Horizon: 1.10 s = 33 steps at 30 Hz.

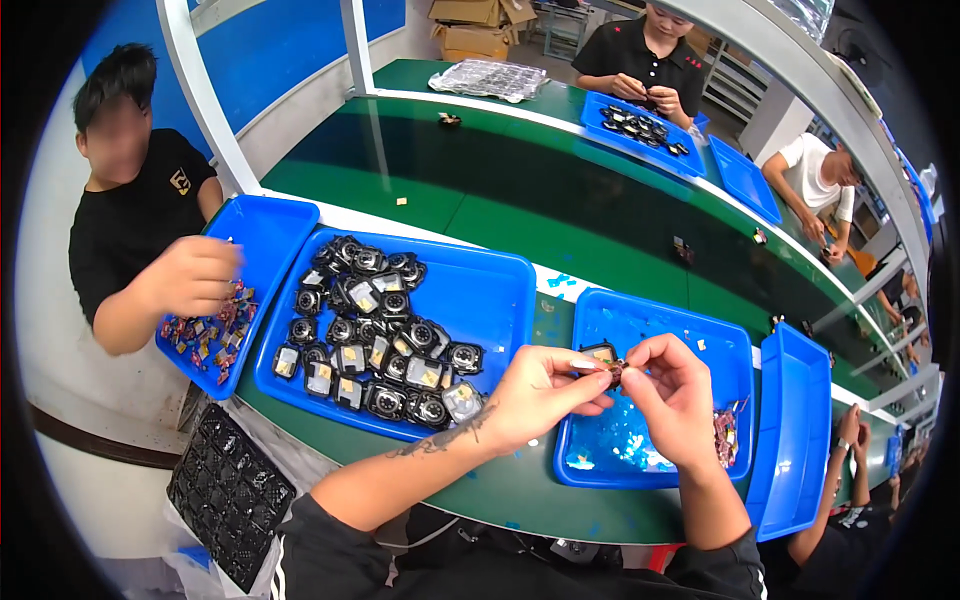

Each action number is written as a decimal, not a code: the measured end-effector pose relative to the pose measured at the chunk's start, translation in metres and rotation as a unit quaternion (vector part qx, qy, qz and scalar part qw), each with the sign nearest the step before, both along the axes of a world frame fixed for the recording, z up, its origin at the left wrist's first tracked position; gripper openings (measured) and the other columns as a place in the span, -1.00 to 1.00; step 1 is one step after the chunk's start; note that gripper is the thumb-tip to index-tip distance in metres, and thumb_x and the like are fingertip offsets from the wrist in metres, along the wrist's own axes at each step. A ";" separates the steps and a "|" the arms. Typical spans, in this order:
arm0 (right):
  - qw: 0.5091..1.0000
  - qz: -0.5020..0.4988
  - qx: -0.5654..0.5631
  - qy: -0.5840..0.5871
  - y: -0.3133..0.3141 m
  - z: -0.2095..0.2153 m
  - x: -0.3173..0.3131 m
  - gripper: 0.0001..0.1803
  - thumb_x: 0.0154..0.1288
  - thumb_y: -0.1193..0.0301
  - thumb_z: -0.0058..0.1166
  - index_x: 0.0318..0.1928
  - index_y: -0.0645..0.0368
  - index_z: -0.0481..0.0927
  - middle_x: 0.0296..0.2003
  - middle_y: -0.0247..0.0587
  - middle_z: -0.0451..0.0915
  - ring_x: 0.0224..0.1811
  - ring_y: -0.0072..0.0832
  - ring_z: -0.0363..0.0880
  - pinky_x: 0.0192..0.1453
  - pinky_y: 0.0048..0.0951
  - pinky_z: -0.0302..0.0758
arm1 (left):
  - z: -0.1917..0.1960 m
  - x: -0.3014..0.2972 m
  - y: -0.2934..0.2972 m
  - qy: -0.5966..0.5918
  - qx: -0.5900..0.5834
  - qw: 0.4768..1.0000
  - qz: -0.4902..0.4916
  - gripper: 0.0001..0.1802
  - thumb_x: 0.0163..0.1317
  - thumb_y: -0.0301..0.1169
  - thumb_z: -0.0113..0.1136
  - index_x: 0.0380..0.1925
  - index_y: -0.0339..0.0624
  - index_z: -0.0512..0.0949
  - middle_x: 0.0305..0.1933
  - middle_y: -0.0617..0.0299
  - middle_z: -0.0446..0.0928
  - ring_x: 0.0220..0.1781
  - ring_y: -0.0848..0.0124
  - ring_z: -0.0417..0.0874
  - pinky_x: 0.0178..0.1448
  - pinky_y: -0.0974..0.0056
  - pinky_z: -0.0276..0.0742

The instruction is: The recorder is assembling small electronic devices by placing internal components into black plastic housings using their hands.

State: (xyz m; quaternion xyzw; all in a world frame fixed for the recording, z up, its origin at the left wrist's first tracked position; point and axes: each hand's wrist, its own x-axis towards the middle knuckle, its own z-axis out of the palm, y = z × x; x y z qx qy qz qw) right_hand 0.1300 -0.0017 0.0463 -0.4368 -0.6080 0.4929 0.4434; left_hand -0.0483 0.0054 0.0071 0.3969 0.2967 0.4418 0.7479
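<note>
A: Small dark part [612, 368], held over the near left corner of the right-hand blue tray [700, 345], pinched between both hands. What's to the left?

B: Far left edge of the green bench [520, 235]: a co-worker's hand [195, 275] curled over a narrow blue tray [265, 235] of small coloured bits [210, 335]. Below it, off the bench's near edge, a black moulded grid tray [228, 492].

A: Next across?

B: Wide blue tray [490, 290], its left half heaped with dark round parts with pale faces [375, 335]; right half bare.

A: Hands?

B: Left hand [545, 390] comes over the bench's near edge, between the two trays; fingers closed, thumb and forefinger nipping the part. Right hand [675, 395] closed too, fingertips pinching the same part from the other side. Both hands cover the middle of the right-hand tray.

A: In that tray?

B: Pale blue scraps [620, 445] near its front edge, coloured bits [728, 435] at its right edge, partly behind the right wrist.

A: Further right?

B: Another blue tray [790, 440], tilted on edge. Far side of the bench: other people at their own trays.
</note>
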 end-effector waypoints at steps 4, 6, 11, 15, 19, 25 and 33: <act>0.996 -0.038 0.044 -0.065 -0.003 -0.003 -0.008 -0.77 0.17 0.63 0.22 -0.20 0.27 0.47 -0.33 -0.33 0.54 -0.27 -0.67 0.53 -0.19 -0.64 0.51 | -0.013 0.003 -0.004 -0.020 0.059 0.997 0.037 -0.72 0.27 -0.50 0.20 -0.06 -0.43 0.56 -0.09 0.11 0.60 -0.08 0.44 0.64 -0.01 0.39 0.62; 0.995 -0.069 0.056 -0.050 0.000 0.001 -0.016 -0.73 0.13 0.63 0.25 -0.17 0.25 0.48 -0.34 -0.32 0.57 -0.30 -0.67 0.55 -0.24 -0.68 0.47 | -0.008 0.001 -0.001 0.014 0.116 0.991 0.058 -0.68 0.28 -0.59 0.13 0.04 -0.41 0.52 0.03 0.09 0.57 -0.02 0.44 0.62 0.05 0.40 0.58; 0.987 -0.120 0.100 -0.028 -0.001 -0.006 -0.018 -0.70 0.10 0.62 0.27 -0.17 0.23 0.47 -0.35 -0.33 0.58 -0.30 -0.69 0.54 -0.36 -0.71 0.39 | -0.005 0.000 -0.003 -0.037 0.134 0.989 0.058 -0.53 0.27 -0.67 0.06 0.21 -0.32 0.39 0.20 0.07 0.46 0.05 0.42 0.59 0.09 0.40 0.56; 0.978 -0.146 0.131 -0.075 0.002 -0.010 -0.020 -0.67 0.09 0.63 0.27 -0.14 0.22 0.45 -0.36 -0.35 0.54 -0.31 -0.71 0.52 -0.40 -0.72 0.35 | -0.003 0.001 -0.002 0.002 0.156 0.986 0.061 -0.44 0.26 -0.71 0.03 0.29 -0.33 0.27 0.22 0.00 0.42 0.16 0.29 0.54 0.24 0.24 0.53; 0.974 -0.150 0.155 -0.071 0.006 -0.015 -0.021 -0.66 0.10 0.64 0.25 -0.12 0.22 0.44 -0.36 -0.38 0.49 -0.33 -0.72 0.49 -0.40 -0.73 0.35 | 0.003 0.005 0.000 -0.022 0.142 0.985 0.098 -0.38 0.26 -0.69 0.05 0.33 -0.20 0.21 0.03 0.07 0.54 0.04 0.41 0.60 0.08 0.40 0.53; 0.973 -0.103 0.163 -0.127 0.011 -0.018 -0.037 -0.53 0.05 0.67 0.19 0.03 0.25 0.43 -0.19 -0.27 0.49 -0.19 -0.59 0.48 -0.19 -0.62 0.48 | -0.015 -0.004 -0.002 -0.077 0.162 0.973 0.149 -0.60 0.24 -0.65 0.13 0.09 -0.32 0.37 -0.01 0.06 0.56 0.04 0.41 0.60 0.10 0.34 0.55; 0.977 0.000 0.133 -0.166 0.017 -0.008 -0.005 -0.58 0.25 0.61 0.15 0.12 0.29 0.42 -0.16 -0.22 0.56 -0.20 -0.54 0.53 -0.11 -0.55 0.52 | -0.041 0.040 0.019 -0.105 0.211 0.959 0.157 -0.67 0.11 -0.74 -0.01 -0.09 -0.29 0.40 -0.19 0.13 0.60 -0.23 0.46 0.61 -0.31 0.41 0.47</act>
